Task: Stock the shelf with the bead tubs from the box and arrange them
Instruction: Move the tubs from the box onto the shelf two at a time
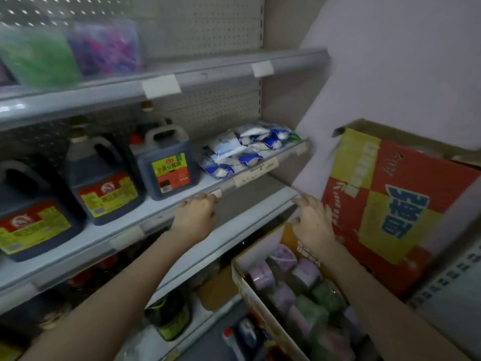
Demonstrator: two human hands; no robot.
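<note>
Right now, on my feed, the left hand (200, 214) is stretched out palm down over the bare grey metal shelf board (250, 199). Its fingers are loosely bent and reach as far as the front rail of the shelf above, beside a small white price tag (217, 192). It has nothing in it, and I cannot tell whether the fingertips touch the rail. The right hand (313, 222) hangs further right, over that board's right-hand end, fingers spread and relaxed, likewise holding nothing. The round lilac and green bead tubs (304, 276) lie packed in the open brown cardboard box (263, 316) low on the right, below the right hand and nearer to me, under its wrist and forearm; neither hand touches them. Just beyond the right hand stands a large red and yellow printed carton (390, 204), tilted, with the pale wall behind it. On the shelf above the left hand I see three dark soy sauce jugs with red and yellow-green labels (104, 183) in a row, and to their right a heap of blue and white plastic packets (247, 149). Up on the top shelf, at the left, a clear container of green contents (39, 58) and a clear container of purple contents (109, 48) stand side by side, too blurred for me to make out more.
</note>
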